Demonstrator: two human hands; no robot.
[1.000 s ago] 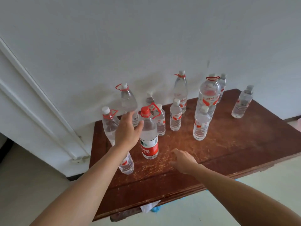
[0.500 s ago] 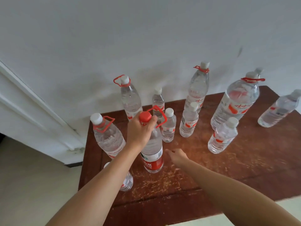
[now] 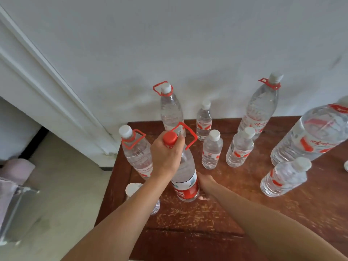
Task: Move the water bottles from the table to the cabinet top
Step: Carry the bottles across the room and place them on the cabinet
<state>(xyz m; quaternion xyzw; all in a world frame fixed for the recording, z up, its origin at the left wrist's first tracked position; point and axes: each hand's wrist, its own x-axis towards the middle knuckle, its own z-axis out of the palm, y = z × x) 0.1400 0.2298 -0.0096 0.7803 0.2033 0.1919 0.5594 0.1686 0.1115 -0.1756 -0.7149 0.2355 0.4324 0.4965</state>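
Several clear water bottles stand on a worn brown wooden table (image 3: 216, 219). My left hand (image 3: 165, 157) grips the neck of a tall red-capped bottle (image 3: 185, 178) with a red label and a red carry loop. My right hand (image 3: 205, 183) wraps the lower body of that same bottle from the right, its fingers partly hidden behind it. A tall white-capped bottle (image 3: 138, 155) stands just left of my left hand. A small bottle (image 3: 134, 189) sits mostly hidden under my left forearm.
More bottles crowd the table: a tall one (image 3: 171, 112) at the back, small ones (image 3: 204, 121) (image 3: 211, 149) (image 3: 240, 147) in the middle, and large ones (image 3: 259, 108) (image 3: 312, 136) at right. A white wall rises behind; a pale floor (image 3: 62, 194) lies left.
My left hand has closed round the red-capped bottle's neck. My right hand moved left from the tabletop onto the bottle's lower body. The view has come closer.
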